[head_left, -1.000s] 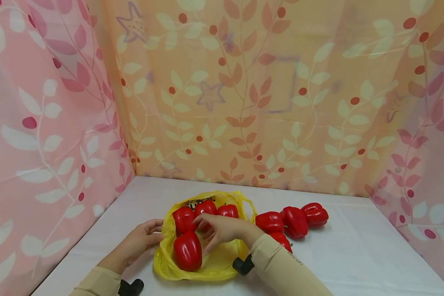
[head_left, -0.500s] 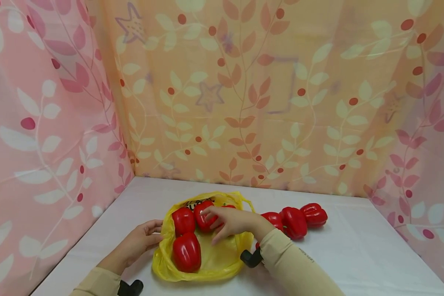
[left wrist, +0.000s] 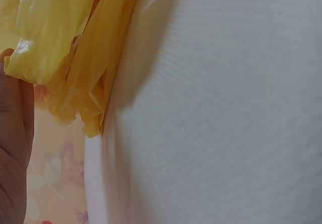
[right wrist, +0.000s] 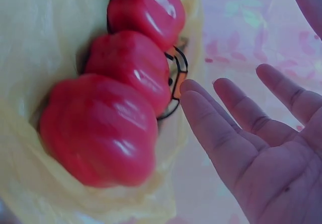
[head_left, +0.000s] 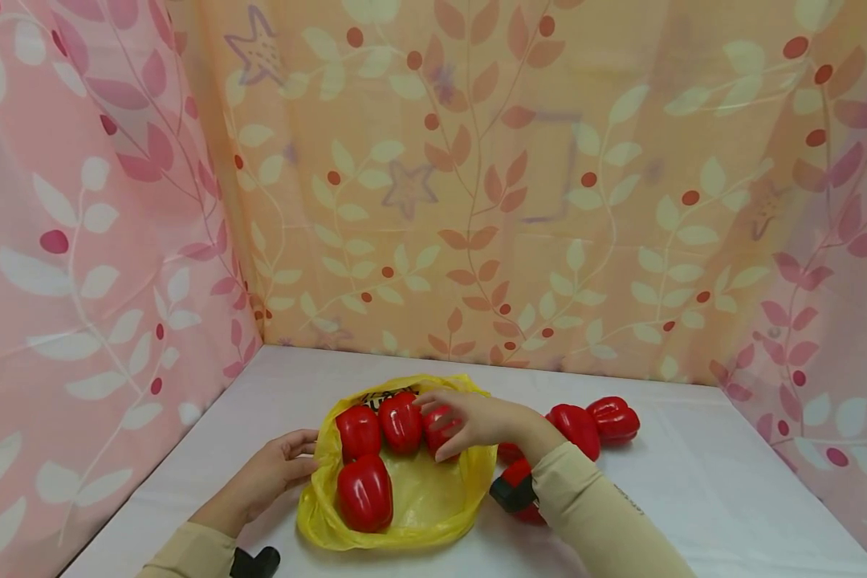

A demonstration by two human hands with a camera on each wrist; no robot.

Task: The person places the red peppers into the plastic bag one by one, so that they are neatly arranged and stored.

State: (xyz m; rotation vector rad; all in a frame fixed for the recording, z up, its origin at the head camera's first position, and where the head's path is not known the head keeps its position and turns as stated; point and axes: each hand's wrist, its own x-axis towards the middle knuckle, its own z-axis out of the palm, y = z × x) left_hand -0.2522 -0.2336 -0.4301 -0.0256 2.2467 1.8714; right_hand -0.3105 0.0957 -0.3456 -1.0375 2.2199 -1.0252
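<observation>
A yellow plastic bag (head_left: 426,498) lies on the table with its mouth spread wide. Several red bell peppers sit inside: one in front (head_left: 364,493), one at the back left (head_left: 359,432), one at the back middle (head_left: 400,423) and one at the right (head_left: 437,433), partly behind my right hand. My left hand (head_left: 278,470) holds the bag's left rim; the left wrist view shows the yellow plastic (left wrist: 50,38) at its fingertips. Above the bag's right side is my right hand (head_left: 462,417), fingers spread and holding nothing. Beside peppers (right wrist: 100,131) in the right wrist view, its fingers stay apart from them.
To the right of the bag lie more red bell peppers (head_left: 614,421), some hidden by my right forearm and a black wrist-worn part (head_left: 513,486). A white-covered table (head_left: 730,482) meets patterned curtains (head_left: 477,201) at the back and sides.
My right hand has moved rightward from the bag's middle to its right side. The back middle and right peppers inside have shifted slightly nearer. My left hand has stayed at the rim.
</observation>
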